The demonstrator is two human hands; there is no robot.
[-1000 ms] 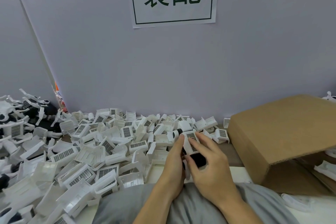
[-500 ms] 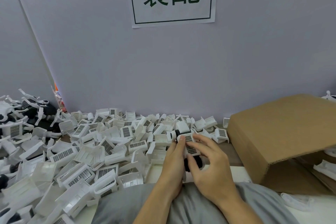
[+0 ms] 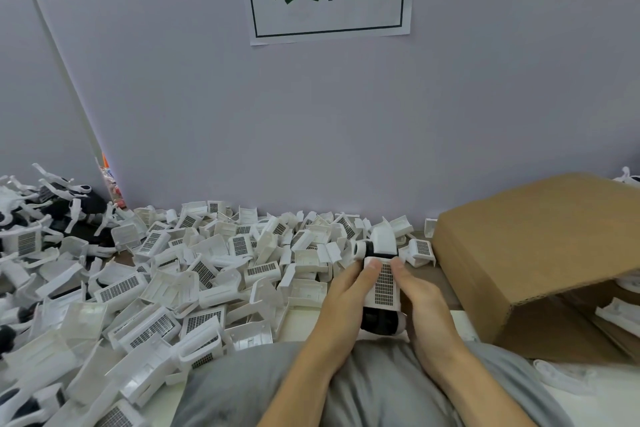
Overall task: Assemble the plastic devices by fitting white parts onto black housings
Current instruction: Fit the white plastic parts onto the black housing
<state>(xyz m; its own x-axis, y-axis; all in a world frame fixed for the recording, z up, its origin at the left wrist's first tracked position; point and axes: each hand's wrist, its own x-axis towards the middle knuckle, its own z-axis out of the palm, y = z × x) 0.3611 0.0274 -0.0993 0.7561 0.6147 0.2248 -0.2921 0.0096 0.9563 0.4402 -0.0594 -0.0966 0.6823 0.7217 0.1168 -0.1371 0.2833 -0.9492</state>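
Observation:
Both my hands hold one device just above my lap. Its white grille part (image 3: 383, 284) faces up, and the black housing (image 3: 377, 321) shows below it with a white end cap. My left hand (image 3: 341, 302) grips the device from the left, thumb on the upper end of the grille. My right hand (image 3: 424, 298) grips it from the right, thumb pressed beside the grille. A white flap (image 3: 382, 239) and a black-and-white cylinder (image 3: 363, 249) stick out past my fingertips.
A large pile of loose white grille parts (image 3: 166, 288) covers the table to the left. Assembled black-and-white devices (image 3: 52, 208) lie heaped at far left. An open cardboard box (image 3: 540, 253) on its side stands at the right, with white pieces (image 3: 616, 315) inside.
The white grille part has turned lengthwise and now covers the black housing between my thumbs. My right hand shifted from over the top of the device to its right side.

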